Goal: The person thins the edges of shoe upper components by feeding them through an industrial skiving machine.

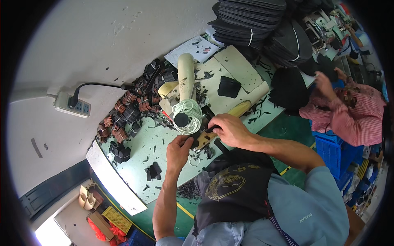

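Note:
At the near edge of a cream-coloured bench machine (186, 76), my left hand (179, 152) is closed, thumb and fingers pinching a small black piece (194, 140). My right hand (232, 129) is closed too, with fingers bent over a dark piece (211, 129) mostly hidden under them. Between the hands is the machine's front, where black scraps lie on a wooden strip (207, 139). Over the machine's upright end hangs a coil of pale rubber bands (189, 117). Behind my right hand, a stack of black cut pieces (229, 87) rests on the cream machine top.
Bundles of black and brown pieces (137, 102) crowd the table's wall side; small black bundles (154, 171) lie on the pale table (141, 143). Tall stacks of black sheets (250, 20) stand at the far side. A co-worker in a pink checked top (349, 110) sits to the right, by blue crates (328, 149).

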{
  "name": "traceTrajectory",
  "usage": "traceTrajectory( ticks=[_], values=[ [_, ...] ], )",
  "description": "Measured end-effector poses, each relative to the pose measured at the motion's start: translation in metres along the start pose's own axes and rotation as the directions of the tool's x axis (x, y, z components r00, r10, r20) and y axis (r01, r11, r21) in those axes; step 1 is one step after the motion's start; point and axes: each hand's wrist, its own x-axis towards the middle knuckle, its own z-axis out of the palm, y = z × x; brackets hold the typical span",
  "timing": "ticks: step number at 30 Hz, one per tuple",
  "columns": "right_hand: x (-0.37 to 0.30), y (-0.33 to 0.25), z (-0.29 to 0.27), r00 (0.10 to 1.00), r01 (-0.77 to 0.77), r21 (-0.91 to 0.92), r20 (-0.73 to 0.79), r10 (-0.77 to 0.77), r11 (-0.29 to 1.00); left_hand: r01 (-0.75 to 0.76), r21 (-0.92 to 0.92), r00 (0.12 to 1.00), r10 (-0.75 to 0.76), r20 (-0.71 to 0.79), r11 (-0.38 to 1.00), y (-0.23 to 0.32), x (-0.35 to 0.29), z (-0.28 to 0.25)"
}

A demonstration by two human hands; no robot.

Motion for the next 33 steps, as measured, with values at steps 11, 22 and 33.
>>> traceTrajectory(
  ticks=[11,22,33],
  values=[
    [0.004,-0.012,0.001,0.995,0.059,-0.160,-0.069,-0.071,0.985,-0.046,-0.296,0.993,0.077,0.092,0.954,0.002,0.000,0.013],
    [0.004,-0.006,-0.001,0.999,-0.034,0.074,0.040,0.031,0.997,-0.112,0.055,0.981,0.119,-0.150,0.992,0.005,0.010,0.020],
    [-0.001,-0.010,-0.004,0.997,-0.008,-0.075,-0.079,0.002,0.997,-0.134,-0.211,0.989,0.117,-0.090,0.968,-0.003,0.003,0.019]
  ],
)
